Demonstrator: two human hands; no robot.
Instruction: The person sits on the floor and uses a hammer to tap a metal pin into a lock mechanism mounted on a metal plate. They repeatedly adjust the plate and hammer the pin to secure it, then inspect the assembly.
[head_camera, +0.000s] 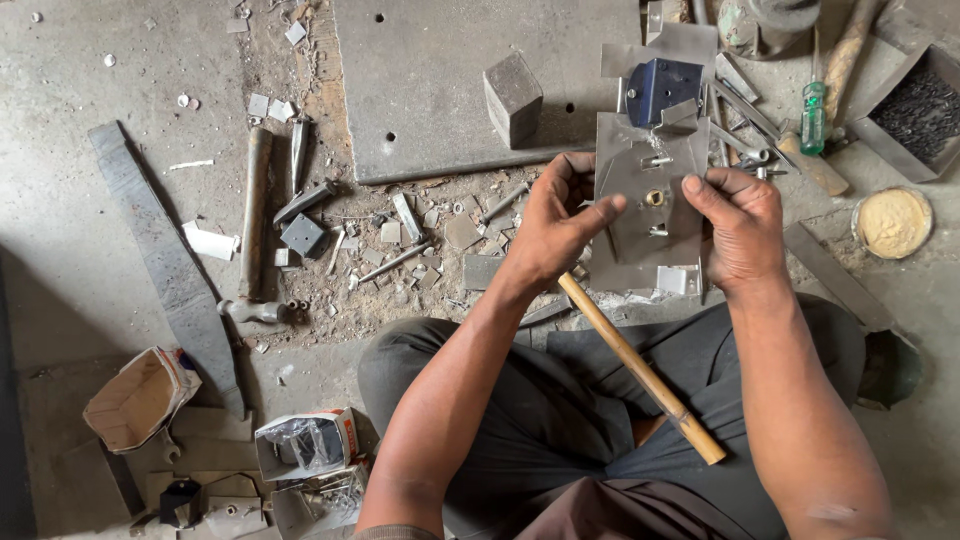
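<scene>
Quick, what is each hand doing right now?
Left hand: closed on the left edge of the metal plate.
Right hand: closed on the plate's right edge.

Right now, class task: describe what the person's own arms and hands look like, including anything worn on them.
Both arms are bare from the elbow down, with no sleeves showing. The left hand and right hand wear no gloves, and no rings, watch or bands can be seen. The fingers look dusty. Dark trousers cover the folded legs below.
</scene>
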